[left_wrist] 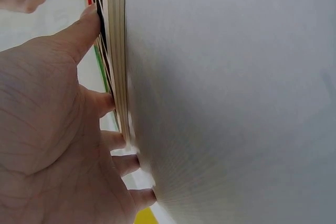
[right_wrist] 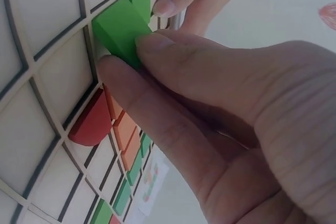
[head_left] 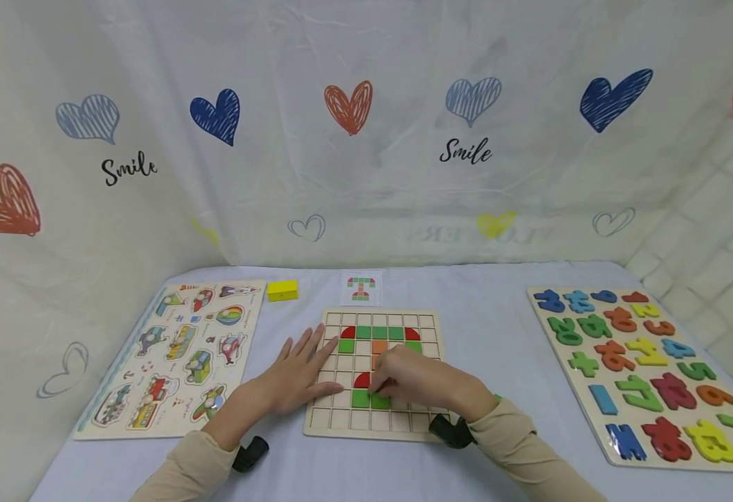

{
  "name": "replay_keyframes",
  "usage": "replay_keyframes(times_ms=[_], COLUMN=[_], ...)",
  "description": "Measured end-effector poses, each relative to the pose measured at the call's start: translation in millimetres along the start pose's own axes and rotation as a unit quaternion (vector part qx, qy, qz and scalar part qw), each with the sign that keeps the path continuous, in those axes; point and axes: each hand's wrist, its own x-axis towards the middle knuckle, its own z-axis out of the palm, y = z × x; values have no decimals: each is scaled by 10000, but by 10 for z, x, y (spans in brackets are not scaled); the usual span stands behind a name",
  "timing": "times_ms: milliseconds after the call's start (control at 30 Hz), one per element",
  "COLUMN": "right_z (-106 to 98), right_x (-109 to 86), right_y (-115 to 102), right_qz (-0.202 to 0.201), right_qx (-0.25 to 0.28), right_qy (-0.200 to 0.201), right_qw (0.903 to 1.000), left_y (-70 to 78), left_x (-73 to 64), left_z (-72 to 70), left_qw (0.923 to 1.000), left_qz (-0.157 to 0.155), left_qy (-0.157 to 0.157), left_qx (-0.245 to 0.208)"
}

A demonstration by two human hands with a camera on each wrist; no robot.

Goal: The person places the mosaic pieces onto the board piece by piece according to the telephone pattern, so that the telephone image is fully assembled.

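Note:
A wooden grid board (head_left: 341, 422) lies in front of me, with red, green and orange blocks set in its cells. My left hand (head_left: 296, 376) lies spread at the board's left side, the thumb over its cells. Between thumb and index finger, my right hand (head_left: 417, 378) pinches a green block (right_wrist: 123, 30), tilted over a cell in the lower part of the grid. Beside it sits another green block (head_left: 360, 398), below a red rounded block (head_left: 361, 380). A second red rounded block (right_wrist: 92, 121) and orange blocks (right_wrist: 125, 129) show in the right wrist view.
A pattern card (head_left: 361, 289) lies behind the board, and a yellow block (head_left: 282, 291) left of the card. A vehicle picture puzzle (head_left: 172, 362) is on the left. A puzzle board with colourful number pieces (head_left: 645, 369) is on the right. A printed curtain hangs behind.

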Motion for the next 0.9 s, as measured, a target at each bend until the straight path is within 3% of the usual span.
replay_keyframes(times_ms=[633,900], right_z=[40,48], right_x=[2,-34], right_y=[-38,-10], right_qz=[-8,60], right_qx=[-581,-380], right_qy=[179,262], right_qw=[9982,9989], left_y=[18,6], left_x=[-21,-15], left_z=[-22,0], left_qw=[10000,9999], left_qz=[-22,39], left_qy=[9,97], left_qx=[-57,-45])
